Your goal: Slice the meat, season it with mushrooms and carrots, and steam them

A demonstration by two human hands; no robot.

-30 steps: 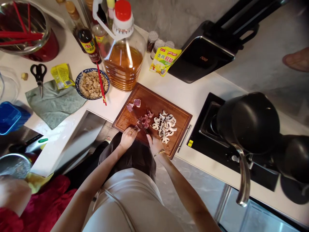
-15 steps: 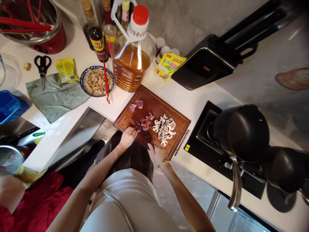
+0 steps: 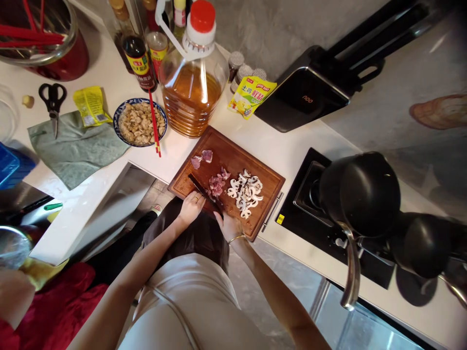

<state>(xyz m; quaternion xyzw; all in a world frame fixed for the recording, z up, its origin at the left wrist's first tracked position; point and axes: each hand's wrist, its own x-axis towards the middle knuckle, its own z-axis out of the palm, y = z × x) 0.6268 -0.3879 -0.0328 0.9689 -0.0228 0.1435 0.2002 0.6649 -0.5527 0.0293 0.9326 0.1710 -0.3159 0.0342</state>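
Note:
My right hand (image 3: 229, 227) is wrapped round the handle of a kitchen knife at the near edge of the wooden cutting board (image 3: 251, 158). The knife's dark blade (image 3: 199, 185) slants up and to the left over the board. Left of the knife, my left hand (image 3: 191, 208) rests at the board's near edge with its fingers curled together. Whatever is beneath those fingers is hidden. Beyond the blade lies a small heap of cut red meat (image 3: 218, 183). Two larger meat pieces (image 3: 202, 158) sit farther back. Sliced mushrooms (image 3: 246, 192) are spread on the right half.
Behind the board stand an oil jug (image 3: 193, 92) and a bowl of pale chopped food (image 3: 137, 126) with red chopsticks (image 3: 154, 124) across it. Scissors (image 3: 53, 104) lie on a green cloth (image 3: 78, 150). A knife block (image 3: 304, 92) and black pots (image 3: 368, 194) on the stove are rightward.
The knife blade shows more broadly now, tilted up and left over the board. My left hand has drawn slightly back from the meat heap. The whole view has shifted a little.

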